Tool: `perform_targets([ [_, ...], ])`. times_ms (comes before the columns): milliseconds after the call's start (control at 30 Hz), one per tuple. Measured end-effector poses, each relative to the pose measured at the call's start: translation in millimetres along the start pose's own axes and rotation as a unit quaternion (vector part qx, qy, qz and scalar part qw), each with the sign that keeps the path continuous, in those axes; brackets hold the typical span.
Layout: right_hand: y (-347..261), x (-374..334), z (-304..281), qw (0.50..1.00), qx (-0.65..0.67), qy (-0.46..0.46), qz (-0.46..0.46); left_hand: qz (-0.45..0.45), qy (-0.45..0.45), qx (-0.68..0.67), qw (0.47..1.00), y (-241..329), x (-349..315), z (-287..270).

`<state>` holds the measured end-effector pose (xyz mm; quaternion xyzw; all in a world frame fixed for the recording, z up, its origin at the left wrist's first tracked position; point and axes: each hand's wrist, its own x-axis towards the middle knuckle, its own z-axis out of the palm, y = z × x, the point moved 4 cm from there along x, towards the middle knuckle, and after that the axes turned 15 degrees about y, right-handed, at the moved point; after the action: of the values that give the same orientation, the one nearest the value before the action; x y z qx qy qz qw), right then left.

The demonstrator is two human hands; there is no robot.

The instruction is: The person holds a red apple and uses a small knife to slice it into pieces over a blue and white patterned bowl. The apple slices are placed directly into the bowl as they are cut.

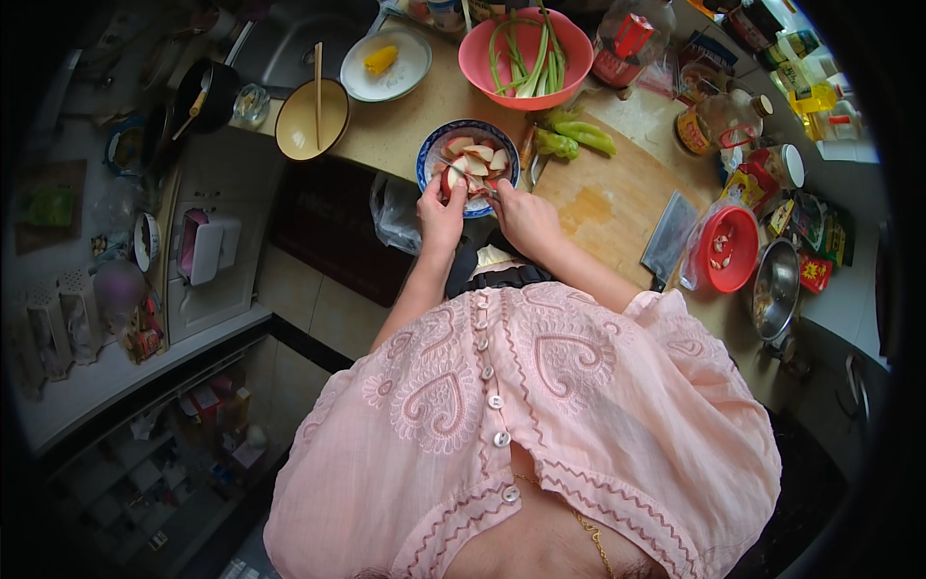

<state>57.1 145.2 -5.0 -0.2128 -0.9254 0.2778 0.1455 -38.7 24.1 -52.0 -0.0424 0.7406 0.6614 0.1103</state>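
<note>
A blue-and-white bowl point(425, 154) full of cut apple pieces with red skin stands at the counter's near edge. Over its left side my left hand point(441, 220) is closed, pinching an apple piece point(456, 180) between thumb and fingers. My right hand point(526, 224) is closed at the bowl's right rim, around what looks like a small knife whose thin blade points toward that piece; the fingers cover most of it. Just right of the bowl lies a wooden cutting board point(632, 183) with green peppers point(584, 135) on its far left corner.
A cleaver point(667, 237) lies along the board's right side, near a red bowl point(748, 275) with garlic and a metal pan point(776, 289). Behind are a pink basin point(473, 58) of scallions, a plate point(415, 72) with a yellow corn piece, and a cream bowl point(297, 125) with chopsticks.
</note>
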Motion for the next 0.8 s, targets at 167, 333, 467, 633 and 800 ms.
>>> perform_targets([
  [167,0.1,-1.7,-1.3,1.0,-0.002,-0.008,-0.001,-0.025,0.012,-0.047,0.999,3.0,4.8,-3.8],
  [333,-2.1,1.3,-0.7,1.0,0.003,-0.013,0.007,0.018,-0.002,-0.005,1.0,0.5,0.6,-2.1],
  [467,0.3,-3.2,2.1,1.0,0.0,-0.014,0.002,-0.007,0.01,-0.032,0.999,0.9,3.5,-7.2],
  [633,-2.7,0.5,0.5,0.999,-0.021,-0.033,0.012,-0.013,-0.004,-0.012,1.0,11.1,-3.3,-1.8],
  [800,3.5,-3.5,5.3,1.0,-0.014,-0.013,0.006,0.017,-0.002,-0.001,1.0,6.9,-2.2,-1.2],
])
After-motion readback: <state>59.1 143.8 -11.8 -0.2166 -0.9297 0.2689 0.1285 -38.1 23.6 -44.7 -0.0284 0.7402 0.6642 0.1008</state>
